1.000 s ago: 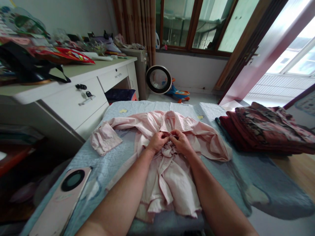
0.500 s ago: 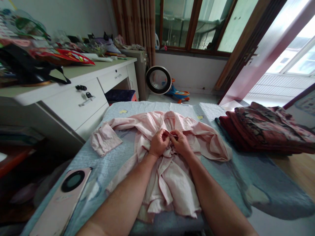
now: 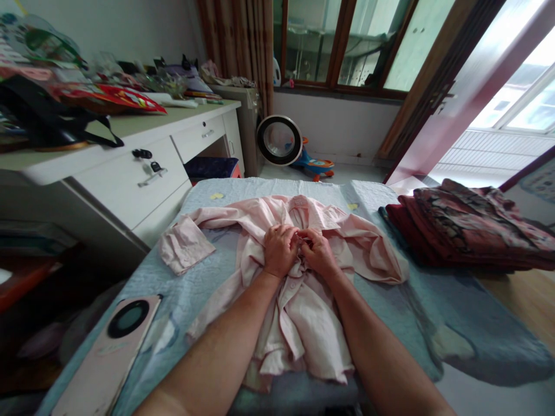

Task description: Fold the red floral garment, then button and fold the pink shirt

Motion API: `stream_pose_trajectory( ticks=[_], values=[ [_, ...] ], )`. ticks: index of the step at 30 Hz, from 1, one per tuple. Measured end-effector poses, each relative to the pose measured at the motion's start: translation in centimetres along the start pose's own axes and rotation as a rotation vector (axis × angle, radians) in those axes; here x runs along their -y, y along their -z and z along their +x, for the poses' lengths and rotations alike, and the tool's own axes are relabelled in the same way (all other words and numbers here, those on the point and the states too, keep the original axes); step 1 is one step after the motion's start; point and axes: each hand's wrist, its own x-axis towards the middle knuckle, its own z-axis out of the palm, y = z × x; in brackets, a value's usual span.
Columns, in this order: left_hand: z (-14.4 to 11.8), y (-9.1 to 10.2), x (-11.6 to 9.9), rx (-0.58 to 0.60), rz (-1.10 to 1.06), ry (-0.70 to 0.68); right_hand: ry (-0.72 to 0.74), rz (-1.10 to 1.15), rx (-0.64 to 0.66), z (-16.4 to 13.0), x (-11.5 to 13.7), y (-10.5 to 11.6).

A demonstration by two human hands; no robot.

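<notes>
A pale pink shirt [image 3: 303, 312] lies spread on a light blue quilted bed cover [image 3: 203, 277], collar towards the window, one sleeve stretched out to the left. My left hand [image 3: 280, 249] and my right hand [image 3: 318, 252] meet at the shirt's front opening, just below the collar. Both pinch the fabric edges there, fingertips touching each other. The fabric under the fingers is bunched up, and what lies between the fingertips is hidden.
A pink phone [image 3: 108, 352] lies on the bed's near left. Folded dark red patterned clothes [image 3: 463, 231] are stacked at the right. A cluttered white desk with drawers [image 3: 143, 167] stands to the left. A round fan [image 3: 278, 140] and a toy sit on the floor beyond.
Both hands stay at the shirt front; my left hand has rolled over a little, its fingers curling in closer against my right hand. The shirt has barely shifted.
</notes>
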Motion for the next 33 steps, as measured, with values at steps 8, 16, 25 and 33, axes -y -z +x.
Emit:
stream_pose_trajectory(
  ticks=[8, 16, 25, 33],
  values=[
    [0.2, 0.0, 0.3, 0.092, 0.097, 0.03, 0.04, -0.086, -0.08, 0.1, -1.1, -0.2],
    [0.2, -0.2, 0.3, 0.017, 0.042, 0.015, -0.046, -0.159, -0.266, 0.2, -1.6, 0.5],
    [0.2, 0.3, 0.2, -0.225, 0.037, 0.043, -0.062, -0.205, -0.373, 0.4, -2.0, 0.9],
    [0.3, 0.3, 0.3, -0.192, -0.043, -0.068, 0.037, -0.127, -0.408, 0.6, -1.0, 1.4]
  ],
)
